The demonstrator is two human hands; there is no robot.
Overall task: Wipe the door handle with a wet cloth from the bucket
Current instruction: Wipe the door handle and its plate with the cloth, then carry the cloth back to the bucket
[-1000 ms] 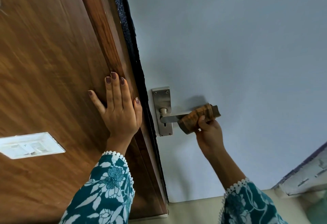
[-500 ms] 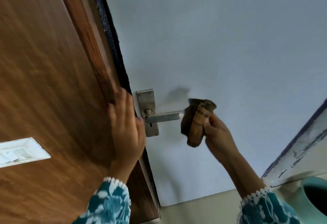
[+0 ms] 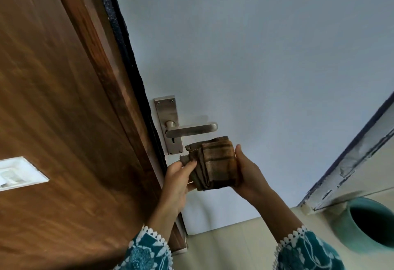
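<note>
both hands grip the folded brown cloth [image 3: 215, 164] just below the door handle [image 3: 191, 130]; left hand [image 3: 178, 181] pinching its edge; right hand [image 3: 248, 173] clasping its side; bucket [image 3: 366, 225] at right

Brown striped cloth [image 3: 215, 164], folded thick, held just below the handle [image 3: 191, 130], not touching. Silver lever handle, horizontal, on a steel plate, bare. Teal bucket [image 3: 371, 225] at lower right, well apart.

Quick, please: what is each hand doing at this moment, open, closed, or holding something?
Left hand: closed on the left edge of the folded cloth.
Right hand: closed on the cloth's right side, below the door handle.
</note>
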